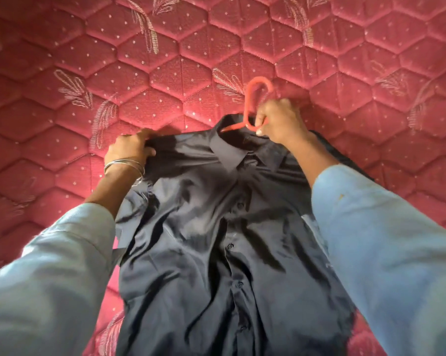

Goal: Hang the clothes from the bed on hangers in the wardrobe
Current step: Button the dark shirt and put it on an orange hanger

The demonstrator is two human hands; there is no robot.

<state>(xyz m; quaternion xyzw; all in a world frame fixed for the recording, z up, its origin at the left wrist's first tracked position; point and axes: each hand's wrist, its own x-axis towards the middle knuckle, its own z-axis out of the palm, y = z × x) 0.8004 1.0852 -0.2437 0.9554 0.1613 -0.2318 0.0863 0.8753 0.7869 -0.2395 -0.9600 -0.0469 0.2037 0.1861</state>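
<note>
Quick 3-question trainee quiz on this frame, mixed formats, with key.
1. True or false: the right hand grips the red hanger at the base of its hook.
2. What does the left hand hold? A) the hanger B) the shoulder of the black shirt C) a sleeve cuff
3. Fill in: the shirt lies front-up on the red quilted ____.

Key: 1 true; 2 B; 3 mattress.

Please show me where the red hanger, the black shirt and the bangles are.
red hanger [258, 86]: head view, on its hook.
black shirt [216, 240]: head view, on its buttoned front.
bangles [125, 164]: head view, at the left wrist.
</note>
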